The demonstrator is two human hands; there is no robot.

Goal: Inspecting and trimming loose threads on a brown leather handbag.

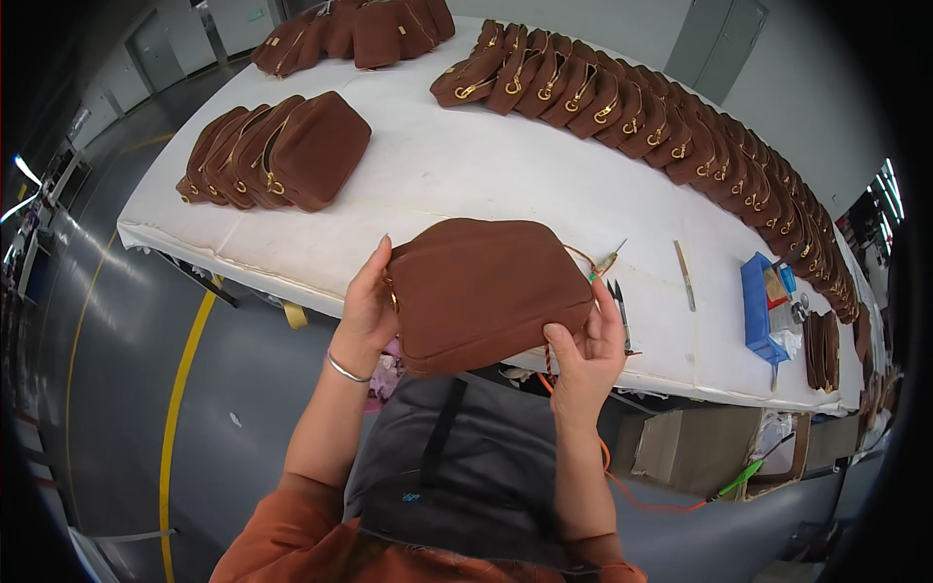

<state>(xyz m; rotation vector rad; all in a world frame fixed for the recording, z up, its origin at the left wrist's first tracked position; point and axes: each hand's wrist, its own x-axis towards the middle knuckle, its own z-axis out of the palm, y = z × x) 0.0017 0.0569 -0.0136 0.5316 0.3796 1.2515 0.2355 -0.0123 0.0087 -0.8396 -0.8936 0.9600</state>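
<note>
Between my two hands is a brown zippered pouch (pixel 496 291), its broad smooth face turned up towards me. My left hand (pixel 370 302) grips its left end, beside some gold-coloured metal hardware. At the lower right corner, my right hand (pixel 587 346) has its thumb on the near side and fingers round the end. The pouch is held above the near edge of a white-covered table (pixel 408 175). Its underside is hidden. Just beyond my right fingers lie a pointed tool (pixel 609 259) with a cord and a pair of dark thread snips or tweezers (pixel 622 310).
Similar pouches (pixel 321 153) stand in a row at left. More pouches (pixel 379 33) lie at the back, and a long curved row (pixel 627 109) runs down the right. A blue bin (pixel 758 321) holds small supplies near a thin pen-like tool (pixel 685 277). Below are a cardboard box (pixel 678 448) and a green-handled tool (pixel 740 477).
</note>
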